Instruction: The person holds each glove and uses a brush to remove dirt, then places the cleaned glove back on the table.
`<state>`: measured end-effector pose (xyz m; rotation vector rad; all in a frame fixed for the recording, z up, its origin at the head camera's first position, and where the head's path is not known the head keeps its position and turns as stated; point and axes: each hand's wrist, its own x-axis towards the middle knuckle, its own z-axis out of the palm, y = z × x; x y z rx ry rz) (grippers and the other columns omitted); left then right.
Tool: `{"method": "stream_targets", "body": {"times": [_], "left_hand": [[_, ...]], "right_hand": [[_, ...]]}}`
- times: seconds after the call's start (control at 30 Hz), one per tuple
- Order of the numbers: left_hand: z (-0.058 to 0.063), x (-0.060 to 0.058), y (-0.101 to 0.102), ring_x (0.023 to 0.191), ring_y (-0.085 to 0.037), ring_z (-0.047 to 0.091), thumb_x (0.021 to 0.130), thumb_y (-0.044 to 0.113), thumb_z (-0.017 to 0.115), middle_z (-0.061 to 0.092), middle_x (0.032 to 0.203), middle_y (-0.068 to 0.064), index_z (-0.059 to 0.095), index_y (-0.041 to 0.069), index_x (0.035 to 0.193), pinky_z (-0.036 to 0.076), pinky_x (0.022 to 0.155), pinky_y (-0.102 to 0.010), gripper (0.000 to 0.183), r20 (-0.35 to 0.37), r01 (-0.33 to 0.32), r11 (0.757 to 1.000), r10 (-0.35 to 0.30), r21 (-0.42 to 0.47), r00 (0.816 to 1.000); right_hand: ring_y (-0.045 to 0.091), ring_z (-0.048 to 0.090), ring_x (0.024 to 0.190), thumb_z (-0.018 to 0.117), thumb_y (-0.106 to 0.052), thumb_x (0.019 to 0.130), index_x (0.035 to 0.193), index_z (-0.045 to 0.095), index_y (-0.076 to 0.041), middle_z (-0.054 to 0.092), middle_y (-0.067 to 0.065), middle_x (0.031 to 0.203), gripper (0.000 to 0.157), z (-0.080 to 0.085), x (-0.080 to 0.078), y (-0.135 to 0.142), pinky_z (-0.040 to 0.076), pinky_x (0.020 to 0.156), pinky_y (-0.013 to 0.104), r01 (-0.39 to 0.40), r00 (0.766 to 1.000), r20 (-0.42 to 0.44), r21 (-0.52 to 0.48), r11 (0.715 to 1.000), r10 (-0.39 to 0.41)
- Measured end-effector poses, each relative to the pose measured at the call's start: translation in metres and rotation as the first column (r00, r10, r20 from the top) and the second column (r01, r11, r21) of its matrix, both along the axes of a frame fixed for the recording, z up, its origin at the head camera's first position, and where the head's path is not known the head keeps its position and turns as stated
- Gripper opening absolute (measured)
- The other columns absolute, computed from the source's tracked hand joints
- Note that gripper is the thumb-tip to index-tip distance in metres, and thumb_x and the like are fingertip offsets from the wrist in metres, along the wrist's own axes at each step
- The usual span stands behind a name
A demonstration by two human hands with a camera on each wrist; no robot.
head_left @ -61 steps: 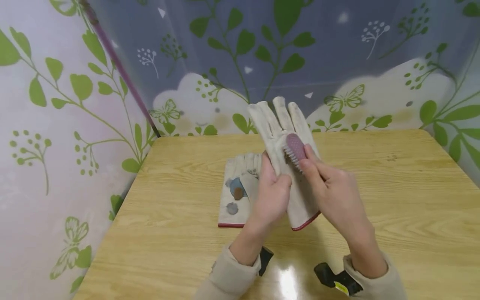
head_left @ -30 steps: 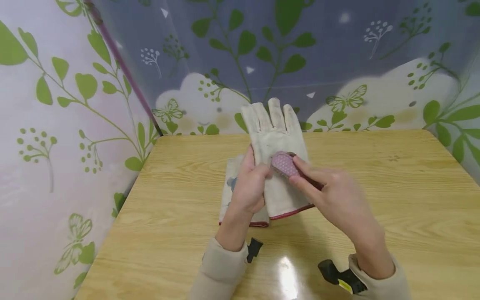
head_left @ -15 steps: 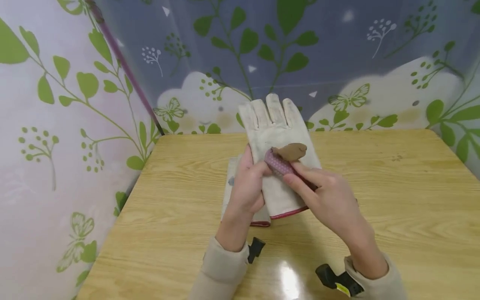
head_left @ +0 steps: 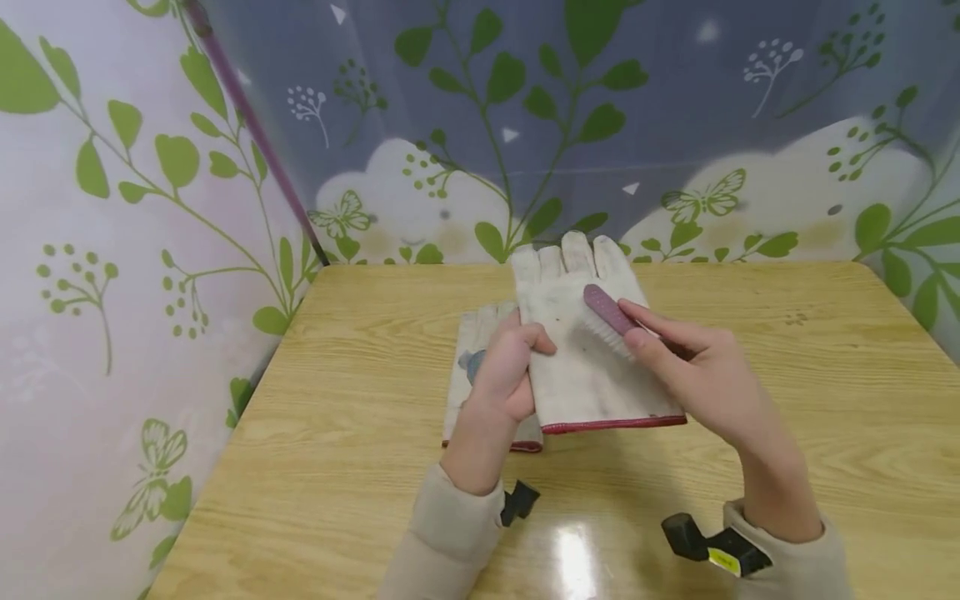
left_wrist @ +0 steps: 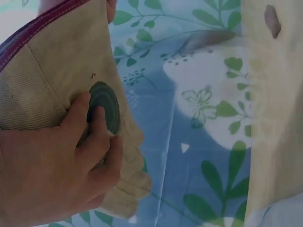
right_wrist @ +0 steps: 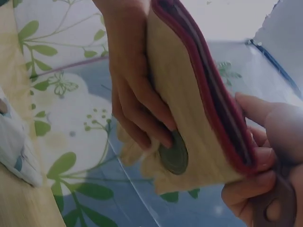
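Observation:
A cream work glove with a red-trimmed cuff is held up above the table, fingers pointing away. My left hand grips its left edge, thumb on the facing side. In the left wrist view, the left fingers rest on the glove's back, touching a dark round patch. My right hand pinches a small brush with a mauve back and white bristles. The bristles face the glove; contact is unclear. The brush's dark handle shows beside the cuff in the right wrist view.
A second cream glove with a blue patch lies on the wooden table, partly behind the left hand. Leaf-patterned walls stand behind and at the left. Black devices are strapped at both wrists.
The held glove has tipped, its fingertips lower and further right. The brush has moved up and right, its bristles now showing. A brown flat piece seen above the brush half a second ago has left that spot.

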<state>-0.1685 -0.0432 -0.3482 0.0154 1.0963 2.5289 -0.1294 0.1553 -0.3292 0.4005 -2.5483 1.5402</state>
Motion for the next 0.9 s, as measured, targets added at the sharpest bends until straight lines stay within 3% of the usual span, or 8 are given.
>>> {"method": "stream_targets", "body": {"times": [0.1, 0.17, 0.27, 0.5, 0.7, 0.9], "left_hand": [[-0.004, -0.002, 0.004, 0.129, -0.029, 0.038, 0.073, -0.011, 0.033, 0.040, 0.140, -0.010, 0.026, 0.018, 0.145, 0.028, 0.108, -0.046, 0.078, -0.013, 0.009, 0.999, -0.010, -0.034, 1.000], [-0.006, -0.003, 0.005, 0.128, -0.028, 0.039, 0.073, -0.012, 0.034, 0.041, 0.139, -0.009, 0.026, 0.018, 0.146, 0.029, 0.107, -0.045, 0.079, -0.019, -0.008, 0.998, 0.007, -0.070, 1.000], [-0.008, -0.008, 0.003, 0.129, -0.027, 0.038, 0.074, -0.012, 0.036, 0.040, 0.140, -0.007, 0.024, 0.020, 0.148, 0.030, 0.107, -0.044, 0.081, -0.003, -0.044, 0.991, 0.044, -0.123, 0.999], [-0.011, -0.014, -0.002, 0.128, -0.027, 0.041, 0.077, -0.011, 0.039, 0.042, 0.140, -0.006, 0.021, 0.021, 0.150, 0.033, 0.106, -0.044, 0.081, 0.038, -0.075, 0.981, 0.083, -0.176, 0.996], [-0.022, -0.017, 0.007, 0.125, -0.030, 0.043, 0.083, -0.011, 0.037, 0.041, 0.139, -0.013, 0.022, 0.015, 0.148, 0.038, 0.102, -0.045, 0.072, -0.088, 0.026, 0.955, -0.054, -0.295, 0.995], [-0.044, -0.021, 0.018, 0.120, -0.031, 0.046, 0.089, -0.008, 0.037, 0.036, 0.140, -0.012, 0.016, 0.013, 0.148, 0.044, 0.094, -0.041, 0.066, -0.119, 0.041, 0.893, -0.105, -0.448, 0.987]], "right_hand": [[0.009, 0.043, 0.055, 0.056, -0.017, 0.094, 0.134, 0.055, -0.015, 0.056, 0.002, 0.072, 0.039, 0.000, -0.004, 0.016, 0.034, 0.041, 0.024, -0.021, 1.000, 0.012, -0.178, 0.984, 0.023], [0.012, 0.032, 0.048, 0.054, -0.010, 0.094, 0.133, 0.054, -0.008, 0.043, 0.002, 0.061, 0.039, 0.000, -0.005, 0.028, 0.021, 0.037, 0.029, -0.039, 0.999, -0.018, -0.327, 0.944, 0.035], [0.013, 0.032, 0.049, 0.054, -0.003, 0.093, 0.131, 0.055, -0.001, 0.045, 0.002, 0.063, 0.038, 0.001, -0.004, 0.043, 0.014, 0.037, 0.030, -0.054, 0.998, -0.059, -0.485, 0.873, 0.029], [0.013, 0.035, 0.048, 0.056, -0.004, 0.092, 0.129, 0.054, 0.004, 0.048, 0.006, 0.066, 0.038, 0.004, -0.002, 0.064, 0.010, 0.038, 0.031, 0.010, 0.993, -0.089, -0.566, 0.824, -0.074], [0.012, 0.040, 0.051, 0.059, -0.010, 0.091, 0.130, 0.055, 0.000, 0.049, 0.006, 0.068, 0.040, 0.007, 0.002, 0.074, 0.014, 0.040, 0.030, 0.079, 0.988, -0.062, -0.574, 0.815, -0.140], [0.012, 0.041, 0.050, 0.060, -0.010, 0.090, 0.128, 0.056, 0.001, 0.050, 0.004, 0.065, 0.040, 0.006, 0.002, 0.073, 0.015, 0.039, 0.031, 0.077, 0.991, -0.050, -0.557, 0.827, -0.127]]}}
